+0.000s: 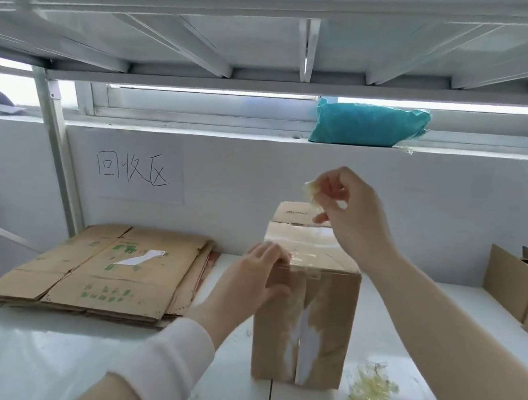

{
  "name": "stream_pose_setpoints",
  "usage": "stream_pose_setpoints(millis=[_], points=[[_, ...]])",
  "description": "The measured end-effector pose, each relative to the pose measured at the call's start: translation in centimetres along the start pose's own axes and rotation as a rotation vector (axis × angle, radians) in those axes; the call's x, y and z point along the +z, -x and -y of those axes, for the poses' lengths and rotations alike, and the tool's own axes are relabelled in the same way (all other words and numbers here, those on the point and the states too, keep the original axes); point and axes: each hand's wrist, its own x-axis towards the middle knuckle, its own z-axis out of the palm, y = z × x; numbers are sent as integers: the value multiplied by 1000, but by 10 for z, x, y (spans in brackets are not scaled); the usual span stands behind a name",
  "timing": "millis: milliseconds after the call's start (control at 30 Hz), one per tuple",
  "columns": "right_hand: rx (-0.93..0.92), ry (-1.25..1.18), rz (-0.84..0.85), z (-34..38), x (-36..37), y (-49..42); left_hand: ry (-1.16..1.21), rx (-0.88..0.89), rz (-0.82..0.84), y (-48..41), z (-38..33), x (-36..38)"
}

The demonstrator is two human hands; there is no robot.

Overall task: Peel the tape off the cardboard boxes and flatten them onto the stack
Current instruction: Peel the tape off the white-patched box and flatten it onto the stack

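The scuffed cardboard box (pixel 305 326) stood upright on the surface (pixel 47 356), clear tape (pixel 304 237) across its top. Your left grip (pixel 255 276) curled over its top edge; your right grip (pixel 352 208) pinched crumpled tape (pixel 311 193) just above it.

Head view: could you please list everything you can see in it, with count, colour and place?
table: 1, white, foreground
upright box: 1, brown, table centre
flattened box stack: 1, brown with green print, table left
open box: 1, brown, far right
crumpled tape pile: 1, yellowish, right of upright box
paper sign: 1, white, wall
bag: 1, teal, ledge above
left hand: 1, grips upright box's top left edge
right hand: 1, raised above upright box, pinches tape piece
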Motion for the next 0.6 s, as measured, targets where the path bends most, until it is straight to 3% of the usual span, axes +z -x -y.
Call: stream_pose_setpoints(millis=[133,467,600], points=[[27,86,-160,-9,-13,-5,15,30,-90,-3,-11,19],[2,68,-597,3,-54,-67,-85,-8,-43,-8,-19,18],[20,161,-577,-4,-73,-57,-168,-19,-11,-13,-25,11]])
